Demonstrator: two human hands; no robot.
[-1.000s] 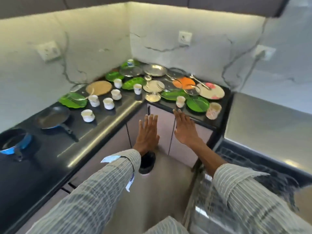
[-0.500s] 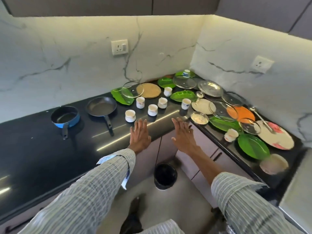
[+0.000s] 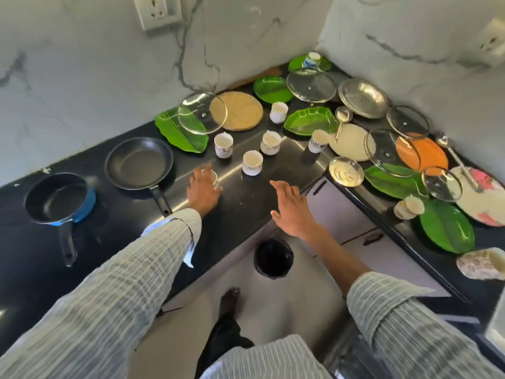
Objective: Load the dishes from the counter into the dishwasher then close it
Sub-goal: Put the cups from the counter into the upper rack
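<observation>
head view showed my left hand (image 3: 203, 188) over the black counter (image 3: 240, 206), fingers reaching around a small white cup (image 3: 211, 177); whether they gripped it i couldn't tell. my right hand (image 3: 291, 207) hovered flat, fingers straight and together, near the counter's edge. more cups (image 3: 252, 162), green plates (image 3: 181, 129) and glass lids (image 3: 202, 113) lay beyond.

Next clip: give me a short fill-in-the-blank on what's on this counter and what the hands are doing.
1. The left hand reaches a small white ____ near the counter's front edge.
2. The black frying pan sits beside a saucepan whose outside is ____.
3. The right hand holds ____.
4. On the floor below the corner stands a black ____.

Missing: cup; blue; nothing; bin
</observation>
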